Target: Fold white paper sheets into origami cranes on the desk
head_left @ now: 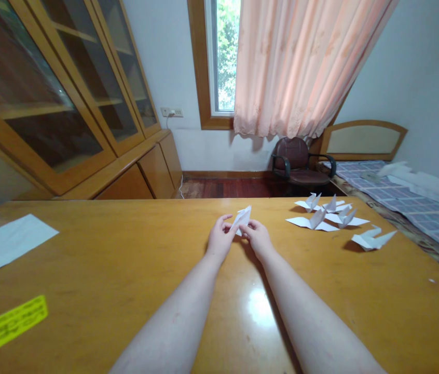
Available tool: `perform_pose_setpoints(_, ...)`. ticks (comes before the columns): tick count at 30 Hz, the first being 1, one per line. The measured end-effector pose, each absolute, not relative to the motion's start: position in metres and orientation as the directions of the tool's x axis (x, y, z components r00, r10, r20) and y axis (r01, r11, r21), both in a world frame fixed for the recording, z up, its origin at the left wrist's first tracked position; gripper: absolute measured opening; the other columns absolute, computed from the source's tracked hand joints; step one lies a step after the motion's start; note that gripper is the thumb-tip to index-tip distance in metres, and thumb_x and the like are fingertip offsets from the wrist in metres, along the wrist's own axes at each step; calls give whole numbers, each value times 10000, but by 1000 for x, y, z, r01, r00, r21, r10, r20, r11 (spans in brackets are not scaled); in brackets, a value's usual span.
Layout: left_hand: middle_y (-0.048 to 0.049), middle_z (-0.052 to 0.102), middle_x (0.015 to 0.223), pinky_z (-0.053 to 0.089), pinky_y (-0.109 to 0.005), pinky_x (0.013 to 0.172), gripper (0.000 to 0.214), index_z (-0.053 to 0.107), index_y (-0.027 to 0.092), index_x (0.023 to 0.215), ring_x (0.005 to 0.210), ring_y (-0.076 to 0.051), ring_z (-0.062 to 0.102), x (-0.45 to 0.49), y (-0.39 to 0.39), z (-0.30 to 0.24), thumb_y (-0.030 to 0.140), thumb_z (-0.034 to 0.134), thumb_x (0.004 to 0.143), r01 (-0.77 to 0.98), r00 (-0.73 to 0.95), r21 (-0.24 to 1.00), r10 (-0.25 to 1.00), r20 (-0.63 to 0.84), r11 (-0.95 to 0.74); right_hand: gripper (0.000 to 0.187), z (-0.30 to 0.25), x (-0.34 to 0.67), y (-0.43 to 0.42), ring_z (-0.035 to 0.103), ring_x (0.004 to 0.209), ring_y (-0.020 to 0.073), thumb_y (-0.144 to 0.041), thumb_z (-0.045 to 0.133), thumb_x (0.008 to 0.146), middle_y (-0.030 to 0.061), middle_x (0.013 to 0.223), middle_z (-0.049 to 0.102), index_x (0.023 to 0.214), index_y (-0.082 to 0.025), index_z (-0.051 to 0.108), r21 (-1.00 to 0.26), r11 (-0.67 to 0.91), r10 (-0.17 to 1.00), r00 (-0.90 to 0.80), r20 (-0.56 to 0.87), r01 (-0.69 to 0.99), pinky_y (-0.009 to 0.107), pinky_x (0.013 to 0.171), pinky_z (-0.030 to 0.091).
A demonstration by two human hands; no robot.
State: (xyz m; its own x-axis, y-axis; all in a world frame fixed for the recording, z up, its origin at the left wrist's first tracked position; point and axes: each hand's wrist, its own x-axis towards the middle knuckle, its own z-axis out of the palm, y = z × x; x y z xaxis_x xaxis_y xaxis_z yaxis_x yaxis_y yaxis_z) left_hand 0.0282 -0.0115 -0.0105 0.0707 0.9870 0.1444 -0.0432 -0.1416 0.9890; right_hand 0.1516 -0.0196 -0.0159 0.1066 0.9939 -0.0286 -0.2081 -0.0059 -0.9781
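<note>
A small folded piece of white paper (pixel 242 217) is held just above the wooden table (pixel 126 259), near its far edge. My left hand (pixel 219 237) pinches its left side. My right hand (pixel 257 236) pinches its right side, fingers closed on the fold. To the right of my hands lie several finished white paper cranes (pixel 326 213) on the table, the nearest one (pixel 371 239) a little apart from the group.
A white sheet of paper (pixel 5 244) lies at the table's left edge, with a yellow printed strip (pixel 5 327) below it. Behind the table stand a glass-door wooden cabinet (pixel 59 93), a dark office chair (pixel 301 161), a pink-curtained window and a bed (pixel 410 202) at right.
</note>
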Motion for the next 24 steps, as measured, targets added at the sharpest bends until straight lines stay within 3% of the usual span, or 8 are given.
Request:
perform_pose_setpoints(4,-20,638,780,470,-250,708,261,568,153,982,740,-132,605,28,-8,-13,308,555,772,-91,57,985,986,154,-149,319,-16,153,-19,485,522,113,-420,638,650,12,634,616,799,-138,649,-975,-30,991,119,-58,-222,224,489,330)
perform_pose_setpoints(8,-61,627,957,468,-276,808,260,584,153,970,851,-137,590,29,-5,-13,287,584,748,-131,73,978,983,171,-160,320,-16,152,-19,503,551,120,-436,640,646,19,644,625,766,-140,656,-969,-32,990,122,-63,-245,230,522,353)
perform_pose_setpoints(15,-66,554,1108,473,-232,704,434,507,195,1144,645,-54,539,27,-8,-11,238,612,725,-83,92,981,979,184,-177,294,-10,151,-22,461,499,107,-429,644,642,0,575,586,720,-146,655,-976,-44,990,119,-70,-214,235,498,329)
perform_pose_setpoints(19,-59,584,1051,454,-205,678,363,550,174,1056,664,-65,526,26,-9,-9,215,631,704,-20,70,978,975,211,-210,310,-7,151,-24,464,493,112,-441,643,640,6,571,588,726,-144,656,-979,-47,990,123,-73,-200,240,486,328)
perform_pose_setpoints(24,-32,610,929,440,-209,666,296,539,173,1021,667,-86,533,26,-12,-4,249,585,738,-90,135,982,975,177,-165,314,-9,151,-23,478,514,115,-446,641,641,10,597,606,739,-148,653,-975,-52,988,131,-82,-217,232,490,336)
